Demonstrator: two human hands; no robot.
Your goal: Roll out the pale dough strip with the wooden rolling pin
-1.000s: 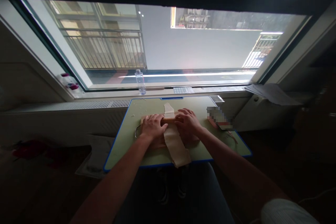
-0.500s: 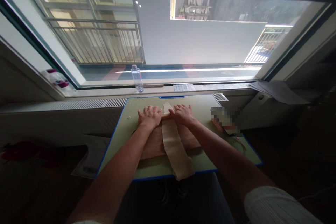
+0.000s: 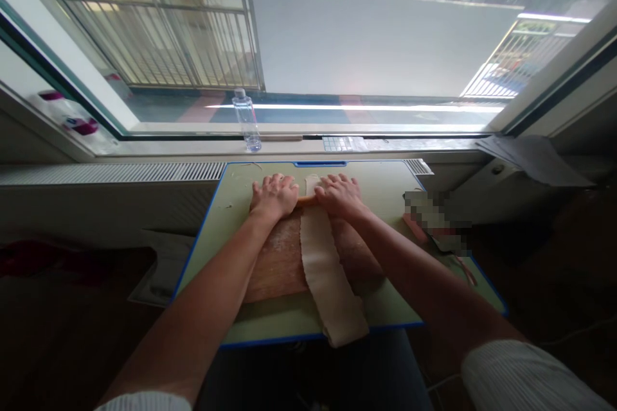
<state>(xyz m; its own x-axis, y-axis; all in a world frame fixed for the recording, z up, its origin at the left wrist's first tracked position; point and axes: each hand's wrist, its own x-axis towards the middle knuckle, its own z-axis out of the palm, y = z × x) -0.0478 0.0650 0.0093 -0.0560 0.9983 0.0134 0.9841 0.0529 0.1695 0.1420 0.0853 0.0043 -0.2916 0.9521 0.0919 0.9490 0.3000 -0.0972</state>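
Cream, flat, ragged-edged dough (image 3: 328, 270) runs under the rolling pin (image 3: 307, 201), left hand (image 3: 274, 198) and right hand (image 3: 340, 196) atop it, fingers (image 3: 276, 178) outstretched.

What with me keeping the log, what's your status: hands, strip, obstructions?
Left hand and right hand on rolling pin. Pale strip beneath, crossing wooden board, near end past table edge. Nothing visible blocking the pin.

Daylight enters through the large, white-framed glass window (image 3: 385, 58) at twelve o'clock; shadow darkens the corners at eight and four; coarse pixelation blots a patch past three.
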